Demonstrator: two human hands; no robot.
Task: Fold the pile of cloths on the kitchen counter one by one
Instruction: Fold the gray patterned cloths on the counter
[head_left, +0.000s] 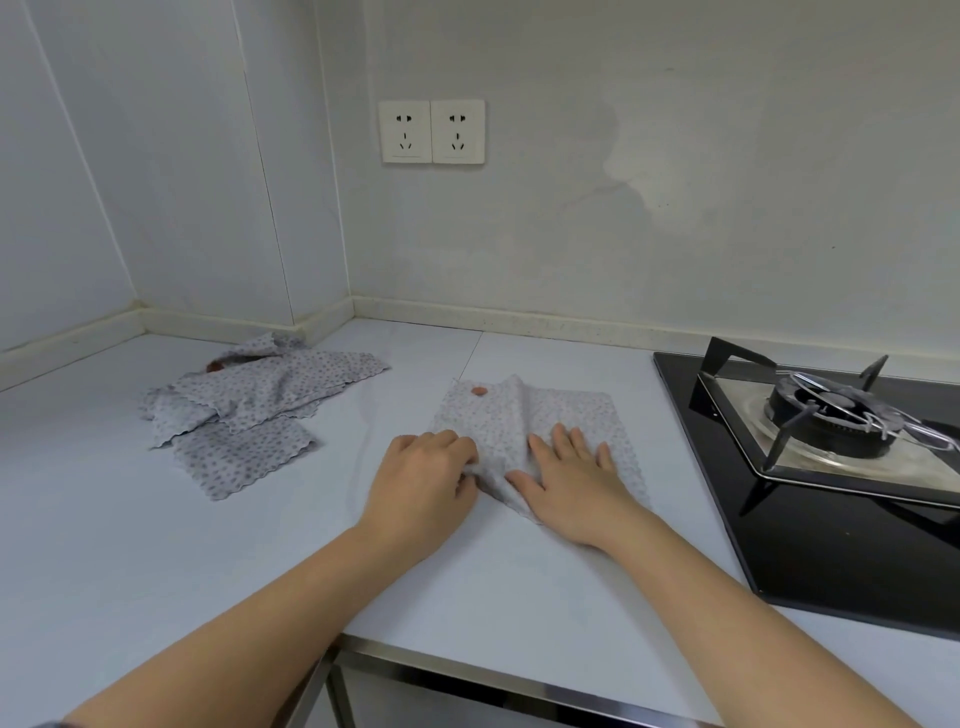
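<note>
A white cloth with small grey dots (524, 415) lies spread on the counter (156, 519) in front of me, with a raised fold down its middle and a small brown tab at its far left corner. My left hand (423, 480) grips the cloth's near left edge with curled fingers. My right hand (569, 475) presses flat on the cloth's near right part, fingers straight. A loose pile of the same dotted cloths (249, 410) lies rumpled at the back left of the counter.
A black glass gas hob (831, 540) with a metal burner stand (831, 415) fills the right side. Two wall sockets (432, 131) sit above the counter. The counter's metal front edge (467, 670) runs below my arms.
</note>
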